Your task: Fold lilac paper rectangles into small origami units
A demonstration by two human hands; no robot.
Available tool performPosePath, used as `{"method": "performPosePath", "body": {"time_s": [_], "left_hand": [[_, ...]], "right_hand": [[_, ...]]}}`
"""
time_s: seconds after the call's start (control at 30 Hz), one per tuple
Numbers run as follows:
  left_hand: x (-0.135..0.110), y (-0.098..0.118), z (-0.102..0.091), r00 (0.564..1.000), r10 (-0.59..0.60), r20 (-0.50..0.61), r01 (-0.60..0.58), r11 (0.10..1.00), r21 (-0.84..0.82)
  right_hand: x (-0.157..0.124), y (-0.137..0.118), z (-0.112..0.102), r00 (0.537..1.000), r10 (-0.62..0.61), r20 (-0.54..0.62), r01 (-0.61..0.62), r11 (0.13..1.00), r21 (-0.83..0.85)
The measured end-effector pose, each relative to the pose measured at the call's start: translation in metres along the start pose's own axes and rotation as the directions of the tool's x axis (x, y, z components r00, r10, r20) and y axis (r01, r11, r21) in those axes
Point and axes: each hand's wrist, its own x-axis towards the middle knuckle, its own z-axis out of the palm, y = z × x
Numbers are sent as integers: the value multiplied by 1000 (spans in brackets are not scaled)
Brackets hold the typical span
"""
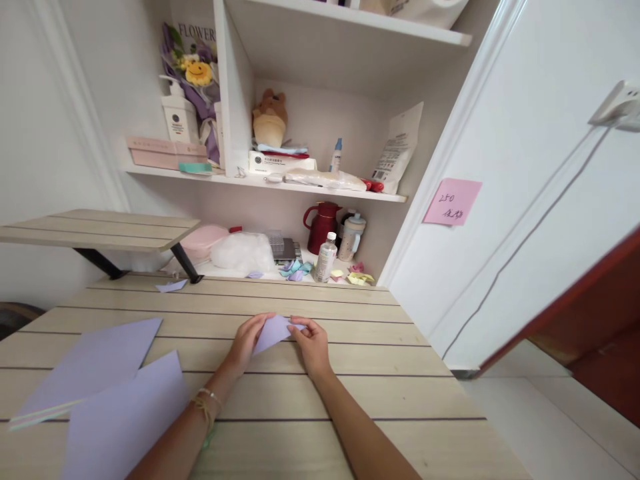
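Observation:
A small folded piece of lilac paper (273,331) lies on the wooden table (350,387) between both hands. My left hand (247,343) grips its left side with fingers curled over the edge. My right hand (313,343) pinches its right corner, fingertips pressed on the fold. A thread bracelet circles my left wrist.
Two large lilac sheets (100,387) lie at the table's near left. A small raised wooden shelf (100,230) stands at the back left. Behind are a red jug (323,225), a bottle (326,257), paper scraps and stocked shelves. A pink note (453,201) sticks on the white door.

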Motion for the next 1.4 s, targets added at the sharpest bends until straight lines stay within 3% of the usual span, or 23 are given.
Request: {"method": "performPosePath", "body": {"time_s": [0.2, 0.33, 0.57, 0.87, 1.13, 1.4], "left_hand": [[2, -2, 2, 997, -79, 14, 79, 996, -31], [5, -4, 1, 997, -66, 32, 67, 997, -37], [0, -1, 6, 994, -40, 99, 42, 999, -15], [1, -2, 7, 997, -60, 57, 59, 998, 11], [3, -2, 4, 999, -36, 35, 36, 999, -5], [3, -8, 5, 984, -51, 170, 49, 999, 17]], "right_hand": [[-6, -7, -5, 993, 18, 120, -26, 997, 67], [-7, -7, -11, 974, 40, 222, -37, 999, -18], [6, 1, -13, 988, 25, 154, -11, 996, -90], [15, -2, -23, 994, -4, 111, 12, 998, -66], [10, -4, -20, 968, 59, 244, -40, 996, -82], [13, -3, -22, 996, 2, 93, 11, 990, -139]]}}
